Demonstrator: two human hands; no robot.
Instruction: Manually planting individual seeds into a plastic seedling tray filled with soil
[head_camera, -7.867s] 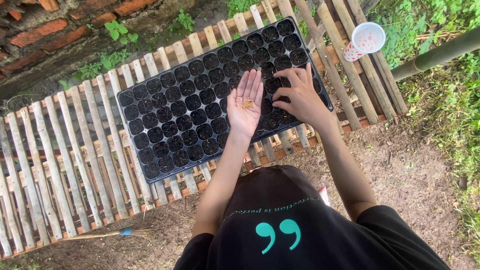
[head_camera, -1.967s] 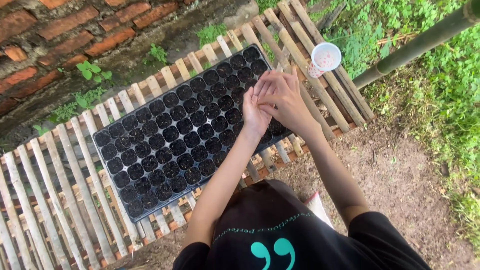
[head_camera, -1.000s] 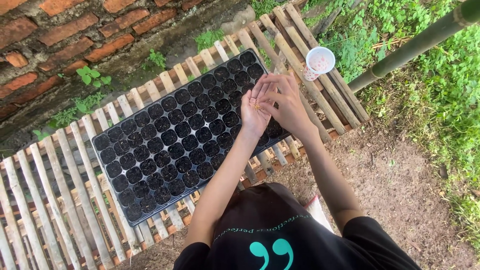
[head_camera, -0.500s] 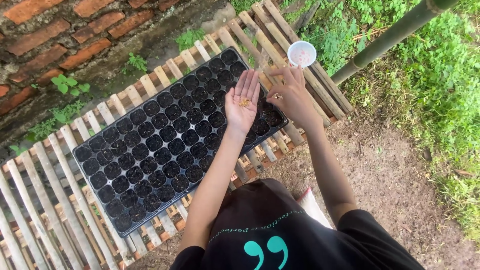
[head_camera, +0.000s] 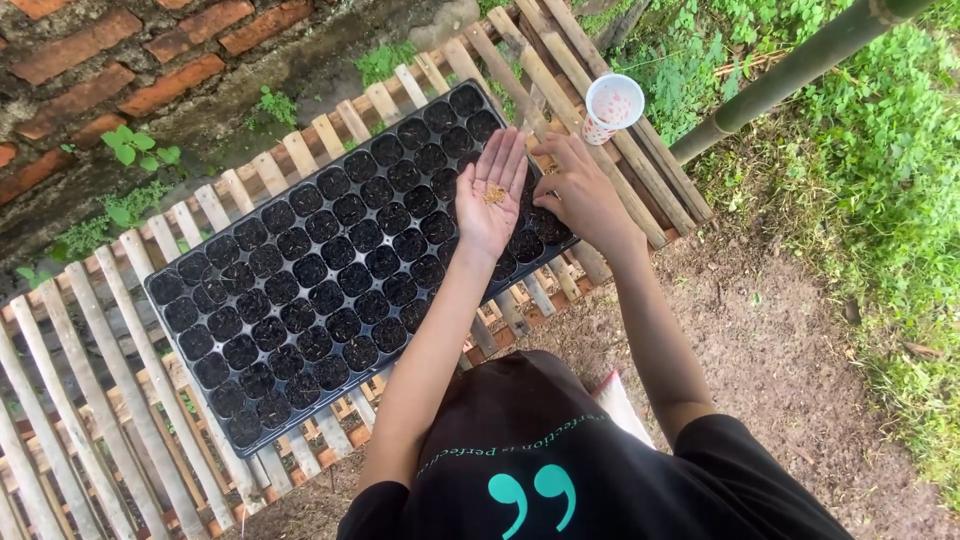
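the right hand (head_camera: 580, 190) has dropped from pinching at the open left hand (head_camera: 492, 195), which cups seeds (head_camera: 494, 194), down to the seed tray (head_camera: 300, 290) cells at its 3 o'clock edge, fingers curled, grip unclear.

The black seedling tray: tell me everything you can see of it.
The seedling tray is a long rectangle of thin black plastic, divided into a grid of small round-cornered cells, each filled with dark soil. It lies flat, set at a slant across a rack of pale wooden slats. Above its far right end the left hand hovers open, palm up, with a few tan seeds on it. The right hand reaches down to the cells at that end.
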